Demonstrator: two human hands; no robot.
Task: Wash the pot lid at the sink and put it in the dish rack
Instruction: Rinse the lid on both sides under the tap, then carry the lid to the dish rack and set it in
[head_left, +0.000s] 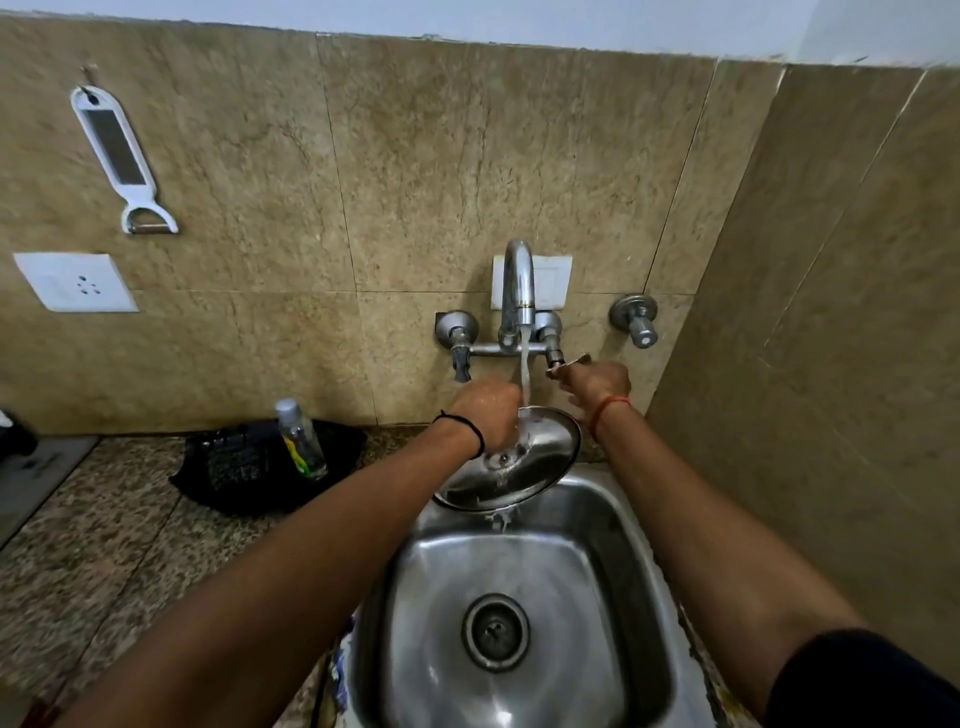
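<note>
The washing step is going on right now. In the middle of the frame, a bit below the tap (518, 291), the left hand (488, 413) is closed around the top edge of the pot lid (511, 462) and holds it tipped over the sink (519, 597). The lid is shiny and round, and we see its hollow under side. A thin stream of water (524, 374) falls from the tap, hits the lid near the hand, and runs off the low edge into the sink. The right hand (597, 384) is just right of the lid, up by the right tap handle (569, 364). Its fingers seem to pinch the handle, so I think it is setting how fast the water runs. There is no sponge or soap in either hand. Next, I think the right hand should come back to the lid and rub it all over while the left hand turns it under the water. A wet lid is slippery, so the hold must stay tight. On the counter at middle left sits a black basket (244, 467) with a clear bottle (301, 441) in it. It may be the dish rack, but I cannot tell for sure.
</note>
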